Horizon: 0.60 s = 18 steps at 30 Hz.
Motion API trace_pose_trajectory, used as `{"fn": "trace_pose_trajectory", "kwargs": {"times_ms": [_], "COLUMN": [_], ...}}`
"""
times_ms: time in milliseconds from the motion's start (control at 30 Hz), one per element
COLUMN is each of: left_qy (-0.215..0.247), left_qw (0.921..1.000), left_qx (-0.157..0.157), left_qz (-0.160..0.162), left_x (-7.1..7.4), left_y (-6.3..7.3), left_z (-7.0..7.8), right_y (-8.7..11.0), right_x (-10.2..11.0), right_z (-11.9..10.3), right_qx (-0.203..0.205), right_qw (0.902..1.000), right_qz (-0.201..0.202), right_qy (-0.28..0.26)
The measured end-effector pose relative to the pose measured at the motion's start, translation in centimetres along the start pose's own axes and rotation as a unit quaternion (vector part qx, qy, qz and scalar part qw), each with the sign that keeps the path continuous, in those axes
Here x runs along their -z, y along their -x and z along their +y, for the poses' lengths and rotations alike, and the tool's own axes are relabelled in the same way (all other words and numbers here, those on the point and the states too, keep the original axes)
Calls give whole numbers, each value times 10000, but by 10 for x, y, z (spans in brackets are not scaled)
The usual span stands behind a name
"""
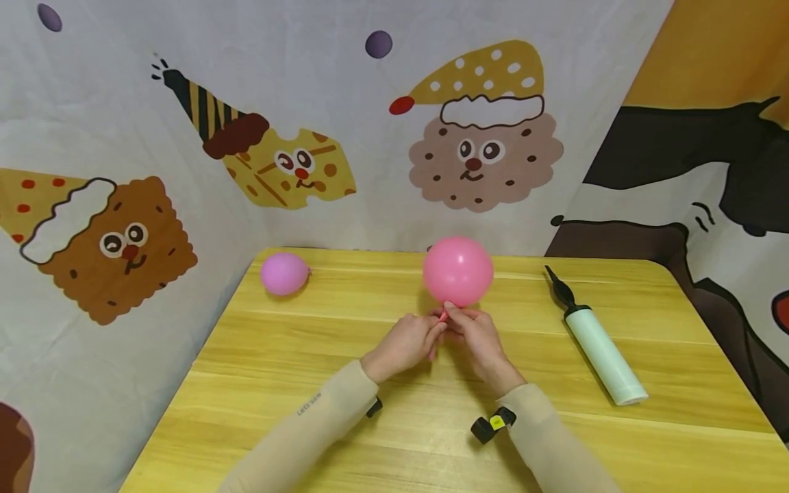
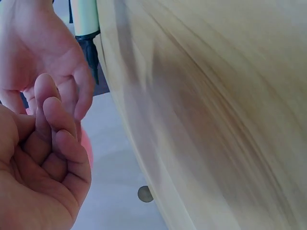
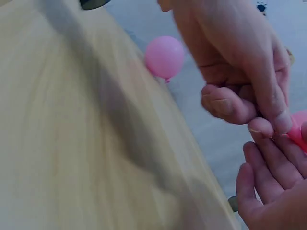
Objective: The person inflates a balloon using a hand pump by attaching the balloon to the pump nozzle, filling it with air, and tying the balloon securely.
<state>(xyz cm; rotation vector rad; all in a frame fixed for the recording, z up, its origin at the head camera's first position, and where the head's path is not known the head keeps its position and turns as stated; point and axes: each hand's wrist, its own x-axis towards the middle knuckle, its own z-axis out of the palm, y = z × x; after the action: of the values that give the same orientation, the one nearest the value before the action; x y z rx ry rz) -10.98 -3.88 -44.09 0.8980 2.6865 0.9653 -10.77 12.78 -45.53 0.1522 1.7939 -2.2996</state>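
A round, inflated pink balloon [image 1: 458, 271] is held above the table's far half, its neck pointing toward me. My left hand [image 1: 403, 344] pinches the stretched neck [image 1: 443, 315] between thumb and forefinger. Close beside it, my right hand [image 1: 483, 340] holds the balloon's base with thumb and fingertips. In the right wrist view, the left hand [image 3: 235, 62] bends down over the pink neck, and the right hand [image 3: 280, 191] lies below it with its fingers partly extended. Most of the balloon is hidden in both wrist views.
A smaller, tied pinkish-purple balloon [image 1: 284, 274] rests at the table's far left. On the right lies a pale green hand pump [image 1: 606, 356] with a black nozzle. Behind the wooden table [image 1: 246, 411] hangs a cloth [image 1: 382, 171] printed with cartoon faces.
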Motion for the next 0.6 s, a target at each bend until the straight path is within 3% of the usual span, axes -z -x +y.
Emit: {"fn": "trace_pose_trajectory", "kwargs": {"times_ms": [400, 600], "left_qy": [318, 184], "left_qw": [9993, 9994], "left_qx": [151, 195], "left_qz": [115, 213], "left_x": [4, 4], "left_y": [15, 25], "left_z": [4, 1], "right_y": [0, -3], "right_x": [7, 10], "right_z": [-19, -25], "right_qx": [-79, -94], "right_qw": [9959, 9912], "right_qz": [226, 193], "right_qy": [-874, -1307]}}
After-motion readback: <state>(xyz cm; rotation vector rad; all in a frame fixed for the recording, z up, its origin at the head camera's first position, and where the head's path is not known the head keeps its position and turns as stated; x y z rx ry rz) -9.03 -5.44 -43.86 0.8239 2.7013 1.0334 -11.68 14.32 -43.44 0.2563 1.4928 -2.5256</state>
